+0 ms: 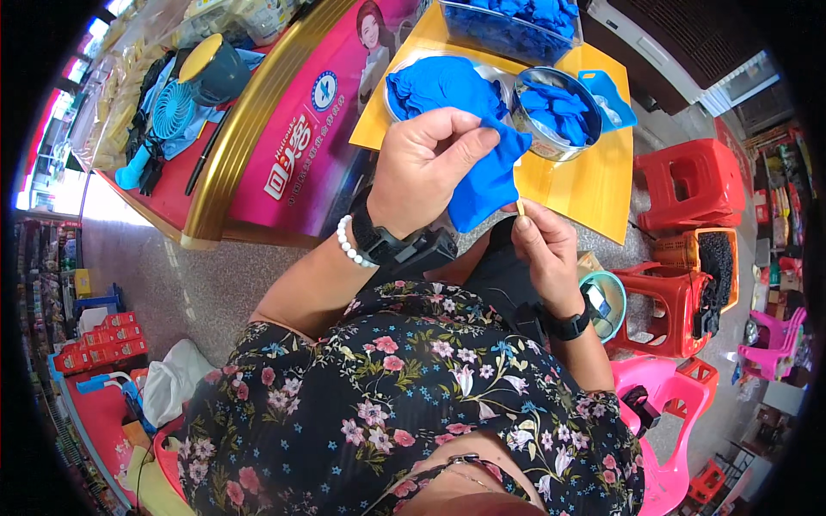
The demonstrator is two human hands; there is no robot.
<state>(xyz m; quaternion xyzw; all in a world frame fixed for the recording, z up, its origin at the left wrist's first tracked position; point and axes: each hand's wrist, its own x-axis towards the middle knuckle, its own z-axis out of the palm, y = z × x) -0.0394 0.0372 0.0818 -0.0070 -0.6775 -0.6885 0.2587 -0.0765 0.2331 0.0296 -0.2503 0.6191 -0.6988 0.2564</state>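
Observation:
Between thumb and fingers, my left hand (430, 163) pinches the top of a small bright blue fabric piece (484, 191), which hangs down in front of the table. My right hand (547, 245) is closed at the fabric's lower right corner, its thumb and finger on a small yellowish stick-like bit (520, 207). Whether that bit is joined to the fabric, I cannot tell. Just beyond my left hand, a white basin (391, 105) holds a heap of similar blue pieces. Beside it stands a round tub (555, 153) with more of them inside.
A yellow wooden table (594, 193) carries these, plus a clear plastic box (508, 36) of blue pieces and a light blue container (621, 107). A pink-fronted counter (267, 163) edges the left. Red stools (688, 176), a pale green bucket (615, 301) and a pink chair (675, 413) stand right.

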